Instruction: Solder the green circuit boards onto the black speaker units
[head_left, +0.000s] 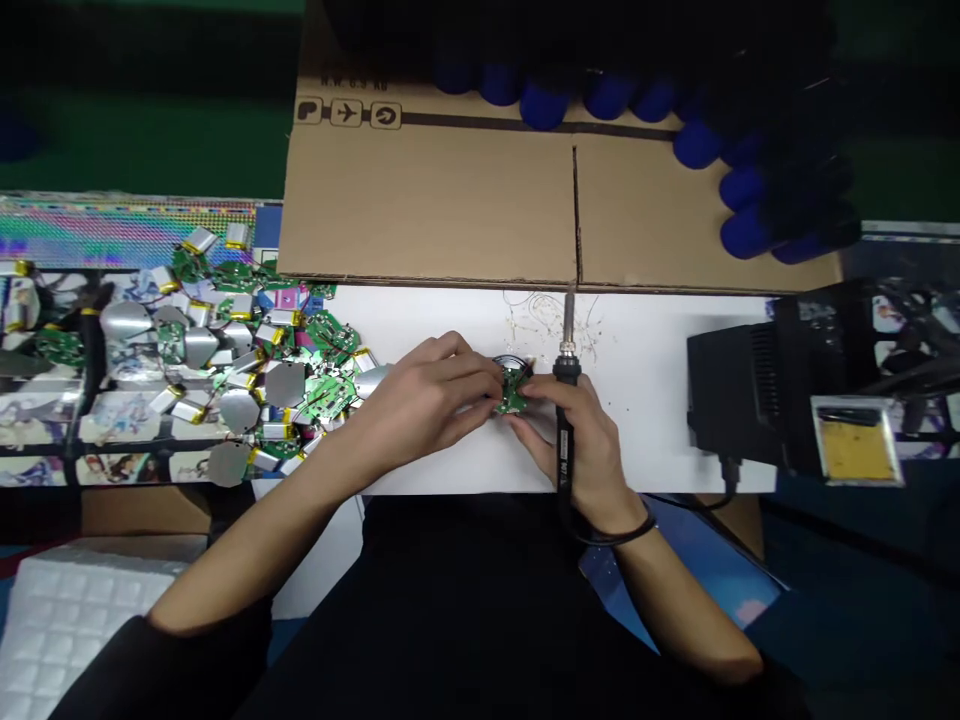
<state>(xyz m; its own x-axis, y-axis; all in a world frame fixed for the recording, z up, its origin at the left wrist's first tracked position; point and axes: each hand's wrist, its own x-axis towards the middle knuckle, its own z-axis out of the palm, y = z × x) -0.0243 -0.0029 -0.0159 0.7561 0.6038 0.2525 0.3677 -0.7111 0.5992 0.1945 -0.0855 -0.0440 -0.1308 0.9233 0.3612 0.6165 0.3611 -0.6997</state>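
Observation:
A small green circuit board lies between my two hands, above the white work surface. My left hand comes in from the left, its fingers closed on the board's left edge. From the other side, my right hand pinches the board's right edge with thumb and forefinger. A soldering iron is also held in my right hand, tip pointing away from me, its cable looping past the wrist. Dark wires and a round rim show behind the board. Solder scraps are scattered just beyond it.
To the left lies a pile of circuit boards with silver battery packs. Black-handled pliers lie farther left. A cardboard box spans the back, with blue cylinders above. On the right stand a black soldering station and a yellow sponge tray.

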